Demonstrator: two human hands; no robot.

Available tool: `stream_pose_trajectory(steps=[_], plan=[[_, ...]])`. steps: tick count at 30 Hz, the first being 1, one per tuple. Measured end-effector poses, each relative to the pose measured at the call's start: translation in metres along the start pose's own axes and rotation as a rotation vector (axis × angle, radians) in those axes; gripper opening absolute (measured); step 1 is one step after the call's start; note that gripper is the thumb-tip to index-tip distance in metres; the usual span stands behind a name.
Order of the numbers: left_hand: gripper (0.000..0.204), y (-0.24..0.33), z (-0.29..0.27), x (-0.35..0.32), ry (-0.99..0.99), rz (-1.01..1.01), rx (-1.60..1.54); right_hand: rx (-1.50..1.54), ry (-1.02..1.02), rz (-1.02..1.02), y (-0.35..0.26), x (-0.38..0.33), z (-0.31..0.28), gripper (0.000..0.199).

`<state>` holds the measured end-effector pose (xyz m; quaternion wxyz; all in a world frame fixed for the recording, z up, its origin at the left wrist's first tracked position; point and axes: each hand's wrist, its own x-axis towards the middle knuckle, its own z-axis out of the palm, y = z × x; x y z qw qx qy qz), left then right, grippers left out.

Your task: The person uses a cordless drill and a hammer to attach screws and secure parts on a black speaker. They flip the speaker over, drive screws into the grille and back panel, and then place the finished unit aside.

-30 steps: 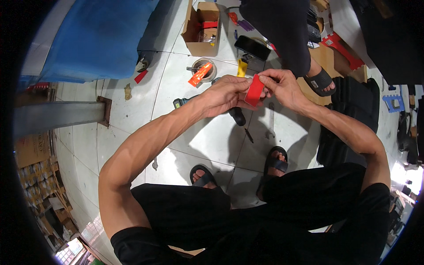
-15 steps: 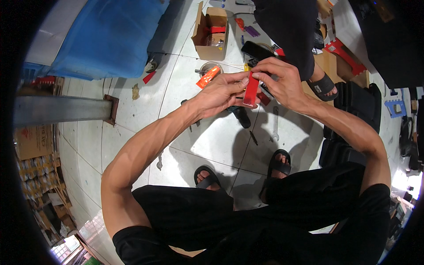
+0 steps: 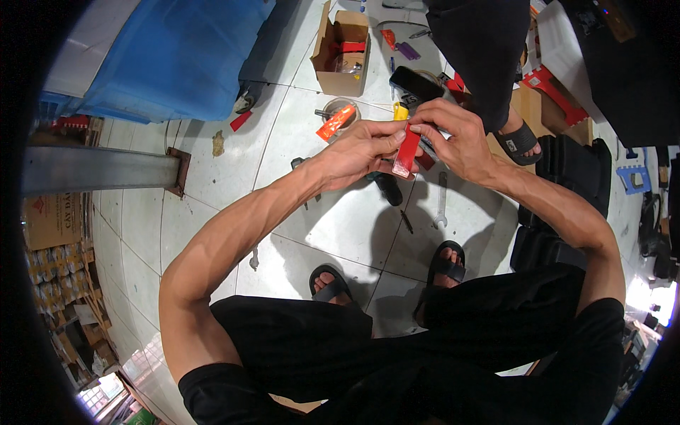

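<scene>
A flat, glossy red strip (image 3: 406,154) is pinched between my two hands above the tiled floor. My left hand (image 3: 358,152) grips its left edge between thumb and fingers. At the upper end, the thumb and fingertips of my right hand (image 3: 459,138) close on the strip. Beneath the hands lies a dark power tool (image 3: 386,188), mostly covered by them. Just left of the left hand, an orange packet (image 3: 336,122) rests on a round container (image 3: 348,106). A yellow-ended object (image 3: 401,111) shows beyond the fingers.
An open cardboard box (image 3: 342,81) with red pieces stands ahead. A phone (image 3: 416,83) lies near another person's leg (image 3: 478,49). A wrench (image 3: 442,202) and a thin dark bit (image 3: 406,222) are on the floor. Black cases (image 3: 575,173) stand right, a blue bin (image 3: 177,64) left, beside a metal post (image 3: 103,175).
The red strip has tilted slightly, and my right fingers have shifted a little at its upper end. The other person's leg has moved slightly right in the view.
</scene>
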<state>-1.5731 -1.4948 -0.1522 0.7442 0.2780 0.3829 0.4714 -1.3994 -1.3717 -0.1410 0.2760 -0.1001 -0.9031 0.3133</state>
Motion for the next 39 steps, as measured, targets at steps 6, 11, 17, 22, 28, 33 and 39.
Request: stream_pose_trajectory(steps=[6,11,17,22,28,33,39], plan=[[0.041,0.001,0.006,0.0,0.011,0.003,-0.027,-0.038,0.017,-0.067,0.001,-0.004,0.0,0.012],[0.04,0.006,0.01,-0.001,0.023,0.004,-0.018,-0.014,0.07,-0.038,-0.003,-0.001,-0.001,0.014],[0.04,0.01,0.011,-0.002,0.014,0.021,0.012,-0.102,0.074,-0.16,0.003,-0.002,-0.002,0.025],[0.039,0.01,0.014,-0.001,0.023,0.01,0.013,-0.174,0.091,-0.296,0.006,-0.004,-0.002,0.033],[0.04,0.009,0.01,-0.002,0.019,0.027,-0.028,-0.135,0.07,-0.287,0.005,-0.002,-0.004,0.027],[0.04,0.012,0.011,0.0,0.005,0.04,-0.009,-0.106,0.074,-0.152,-0.005,0.004,-0.009,0.022],[0.044,0.011,0.008,0.002,-0.037,0.044,0.016,-0.181,0.039,-0.234,0.003,0.001,-0.009,0.027]])
